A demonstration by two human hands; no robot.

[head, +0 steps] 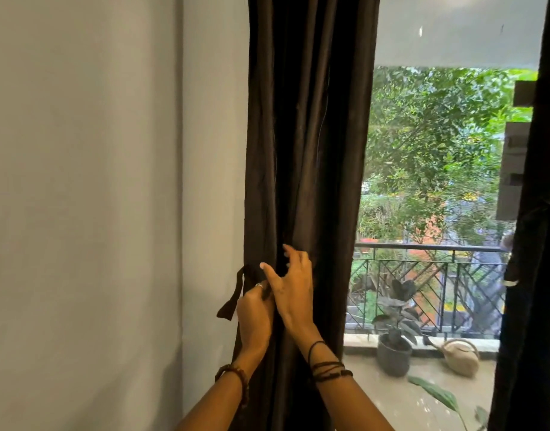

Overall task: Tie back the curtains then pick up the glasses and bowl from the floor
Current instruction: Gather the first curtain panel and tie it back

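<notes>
A dark brown curtain (307, 119) hangs gathered in folds between the pale wall and the window. A matching tie-back strap (233, 298) sticks out at the curtain's left edge, its loose end dangling. My left hand (254, 315) grips the strap close to the curtain. My right hand (290, 281) crosses over it with fingers spread, fingertips against the curtain folds. A second dark curtain (535, 244) hangs at the far right edge, pulled in at its middle. No glasses or bowl show in this view.
A pale wall (96, 197) fills the left half. Through the glass stands a balcony with a black railing (429, 269), a potted plant (395, 346), a beige watering can (460, 356), and trees beyond.
</notes>
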